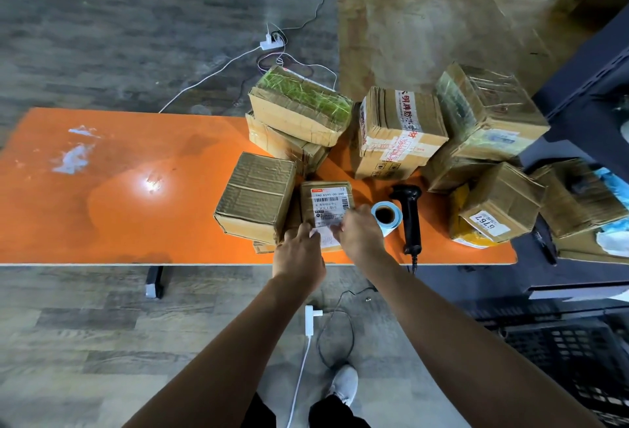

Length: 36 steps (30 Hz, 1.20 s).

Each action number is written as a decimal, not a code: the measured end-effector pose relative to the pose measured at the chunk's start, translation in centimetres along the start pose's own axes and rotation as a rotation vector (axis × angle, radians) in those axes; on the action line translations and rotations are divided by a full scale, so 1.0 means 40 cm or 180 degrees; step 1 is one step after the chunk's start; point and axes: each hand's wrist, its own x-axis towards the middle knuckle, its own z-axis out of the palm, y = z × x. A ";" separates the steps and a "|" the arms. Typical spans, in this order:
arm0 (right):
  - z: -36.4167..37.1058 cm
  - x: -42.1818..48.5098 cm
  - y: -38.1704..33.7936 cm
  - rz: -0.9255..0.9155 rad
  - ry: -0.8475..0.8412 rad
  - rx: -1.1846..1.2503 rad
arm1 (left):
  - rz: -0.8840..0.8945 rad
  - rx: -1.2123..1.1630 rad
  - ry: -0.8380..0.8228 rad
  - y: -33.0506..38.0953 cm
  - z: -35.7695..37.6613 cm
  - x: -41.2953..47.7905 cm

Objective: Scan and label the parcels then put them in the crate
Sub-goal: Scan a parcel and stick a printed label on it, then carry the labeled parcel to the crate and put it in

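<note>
- Head view, leftmost entry: orange table [102, 189] is carrying the stock, which is sitting toward its right half.
- Plain brown box [255, 196] is standing just left of the work spot, touching the parcel in hand.
- Green-taped box [301, 104] is lying on top of another box behind it, likely waiting its turn.
- Small parcel [328, 204] is resting near the table's front edge, printed face up so that its barcode is showing.
- Left hand [299, 252] is pinching the left edge of a white label [320, 233]; its grip is closing on that label.
- Right hand [360, 233] is pinching the opposite edge, its grip likewise on the label, probably keeping it flat while laying it on the parcel.
- Label roll [386, 216] and black scanner [408, 216] are lying just right of the hands, within easy reach.
- Unsorted boxes [490, 111] are piling up at the table's right end.
- Black crate [561, 352] is waiting on the floor, lower right, well apart from the parcel.
</note>
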 end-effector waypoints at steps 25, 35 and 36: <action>-0.071 -0.079 0.108 0.0635 -0.0189 0.2926 | -0.0402 -0.2680 0.0185 0.030 -0.112 -0.033; -0.063 -0.393 0.150 0.1266 0.1235 0.3211 | 0.0273 -0.2553 -0.0543 0.073 -0.081 -0.084; -0.059 -0.442 0.170 0.1407 0.1296 0.3113 | 0.0406 -0.2448 -0.0666 0.095 -0.071 -0.103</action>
